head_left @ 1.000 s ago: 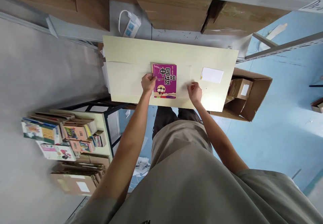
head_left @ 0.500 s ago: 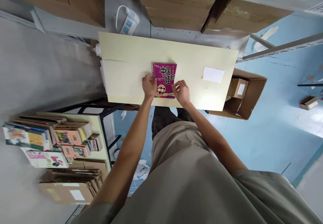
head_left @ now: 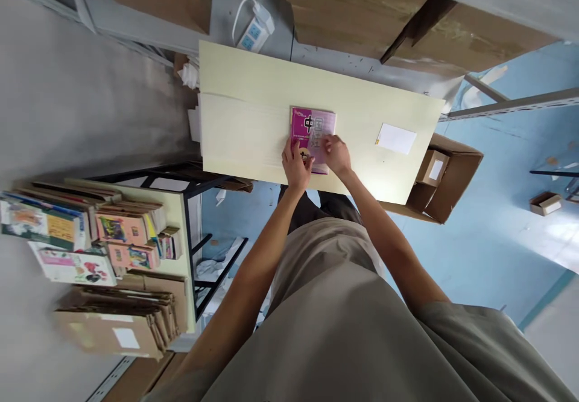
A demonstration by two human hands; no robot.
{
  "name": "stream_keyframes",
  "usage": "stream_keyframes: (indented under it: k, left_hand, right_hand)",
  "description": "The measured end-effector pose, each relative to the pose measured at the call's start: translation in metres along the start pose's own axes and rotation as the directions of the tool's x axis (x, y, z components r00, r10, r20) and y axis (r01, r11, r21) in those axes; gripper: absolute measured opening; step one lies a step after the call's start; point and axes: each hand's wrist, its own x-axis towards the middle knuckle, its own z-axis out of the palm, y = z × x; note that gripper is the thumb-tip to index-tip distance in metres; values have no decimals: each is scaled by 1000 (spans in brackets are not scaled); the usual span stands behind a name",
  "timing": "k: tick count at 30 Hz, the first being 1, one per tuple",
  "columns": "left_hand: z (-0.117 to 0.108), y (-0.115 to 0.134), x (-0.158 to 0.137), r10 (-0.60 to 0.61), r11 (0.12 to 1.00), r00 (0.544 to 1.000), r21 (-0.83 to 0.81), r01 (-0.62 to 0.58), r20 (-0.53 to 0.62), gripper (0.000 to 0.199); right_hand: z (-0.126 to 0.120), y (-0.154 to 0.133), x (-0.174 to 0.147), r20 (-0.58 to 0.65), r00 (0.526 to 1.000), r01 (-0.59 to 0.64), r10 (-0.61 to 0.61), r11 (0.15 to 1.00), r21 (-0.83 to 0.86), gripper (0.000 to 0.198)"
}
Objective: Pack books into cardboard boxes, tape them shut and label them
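A purple book with large Chinese characters on its cover lies on the pale yellow tabletop. Over its right half the cover looks pale and smeared; whether this is a lifted page or a see-through layer I cannot tell. My left hand rests on the book's lower left part, thumb and fingers apart. At the book's right edge, my right hand has its fingers curled in a pinch on the pale part. To the right of the book lies a white card.
Cardboard boxes and a power strip stand behind the tabletop. An open carton is at its right end. Left of me, a shelf holds stacked books and folded cardboard.
My left hand has shifted from the book's left edge onto its cover. The cover's right half has turned pale beside my right hand. The whole view has shifted and tilted slightly.
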Motion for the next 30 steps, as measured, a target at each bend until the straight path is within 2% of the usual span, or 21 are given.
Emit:
stream_keyframes:
  k: [3, 7, 12, 18, 21, 25, 28, 30]
  left_hand:
    - [5, 0, 0, -8, 1000, 1000, -6, 8, -5, 77]
    - [10, -2, 6, -20, 999, 1000, -35, 20, 15, 92]
    - [14, -3, 9, -140, 988, 990, -63, 138, -24, 106]
    - [16, 0, 8, -150, 982, 988, -118, 145, -39, 104]
    - [16, 1, 10, -153, 975, 987, -169, 144, -42, 97]
    - [9, 5, 4, -119, 977, 992, -182, 109, -44, 82]
    - [9, 16, -11, -26, 988, 999, -152, 20, -38, 49]
    - [18, 27, -25, 58, 989, 998, -136, -58, -6, 32]
  right_hand:
    - [-16, 6, 12, -113, 984, -135, 134, 991, -6, 37]
    - [-22, 4, 36, -125, 963, -241, 237, 970, -16, 38]
    - [-21, 6, 56, -130, 959, -258, 251, 965, -42, 34]
    - [-27, 9, 73, -158, 946, -294, 285, 955, -42, 29]
    - [-29, 5, 82, -114, 942, -320, 316, 947, -21, 17]
    - [-30, 2, 86, -112, 948, -299, 297, 954, 2, 17]
    - [-32, 1, 85, -115, 962, -248, 249, 968, 25, 15]
    - [-34, 0, 84, -95, 967, -237, 236, 971, 4, 16]
